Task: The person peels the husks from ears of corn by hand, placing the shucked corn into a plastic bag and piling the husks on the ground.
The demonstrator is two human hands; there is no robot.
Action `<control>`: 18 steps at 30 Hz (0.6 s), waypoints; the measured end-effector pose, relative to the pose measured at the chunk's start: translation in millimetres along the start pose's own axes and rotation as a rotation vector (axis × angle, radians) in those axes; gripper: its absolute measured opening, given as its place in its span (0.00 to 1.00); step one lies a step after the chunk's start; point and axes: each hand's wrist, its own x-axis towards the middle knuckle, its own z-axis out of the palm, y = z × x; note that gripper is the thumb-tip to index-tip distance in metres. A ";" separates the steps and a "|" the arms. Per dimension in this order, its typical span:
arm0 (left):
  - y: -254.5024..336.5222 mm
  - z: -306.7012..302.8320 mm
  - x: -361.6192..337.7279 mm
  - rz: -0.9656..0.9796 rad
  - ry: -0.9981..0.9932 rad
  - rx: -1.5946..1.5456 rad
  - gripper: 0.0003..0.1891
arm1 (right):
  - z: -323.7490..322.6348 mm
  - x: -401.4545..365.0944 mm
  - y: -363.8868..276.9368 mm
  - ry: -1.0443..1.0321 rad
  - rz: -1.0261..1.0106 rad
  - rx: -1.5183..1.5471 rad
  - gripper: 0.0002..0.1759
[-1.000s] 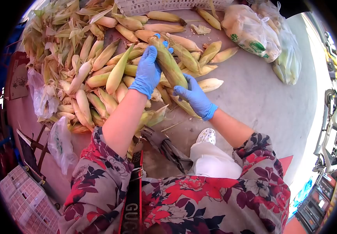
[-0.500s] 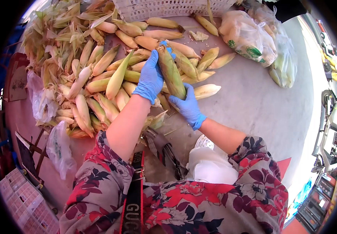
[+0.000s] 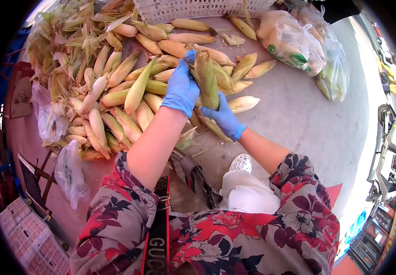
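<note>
Both of my hands wear blue gloves and are closed around one ear of corn (image 3: 205,79) in a green husk with a brown end. My left hand (image 3: 182,88) grips its upper left side. My right hand (image 3: 225,121) wraps the lower end, its fingers partly hidden behind the ear. A loose husk leaf (image 3: 217,129) hangs below the right hand. Just beyond my hands lies a pile of corn ears (image 3: 127,94), most with pale husks still on.
Stripped husks (image 3: 65,50) are heaped at the far left. A white plastic crate (image 3: 198,13) stands at the back. Filled plastic bags (image 3: 294,43) sit at the back right on the grey ground (image 3: 305,121). A crumpled clear bag (image 3: 71,174) lies at left.
The held ear has tipped more upright, its brown end towards me. My left hand has shifted slightly right, and a husk leaf now hangs below my right hand.
</note>
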 end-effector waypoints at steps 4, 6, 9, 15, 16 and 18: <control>-6.3 -0.5 -2.5 0.070 0.050 -0.160 0.08 | -13.3 13.9 -5.5 -0.303 0.443 0.781 0.40; -9.0 -1.1 -1.9 0.108 0.041 -0.170 0.08 | -6.2 15.6 -14.0 -0.302 0.500 0.951 0.41; -5.4 -17.0 10.0 0.139 -0.038 -0.145 0.07 | 4.3 24.4 -19.6 -0.193 0.324 0.747 0.40; -15.5 -5.4 0.8 0.224 -0.027 -0.050 0.07 | 5.7 77.1 -51.8 0.194 -0.170 -0.255 0.29; -18.1 -14.2 7.3 0.205 -0.053 -0.047 0.07 | -7.1 91.8 -51.1 0.228 -0.090 -0.180 0.28; -22.4 -18.2 4.3 0.200 -0.111 0.103 0.07 | -38.2 126.8 -40.5 0.276 0.145 0.106 0.27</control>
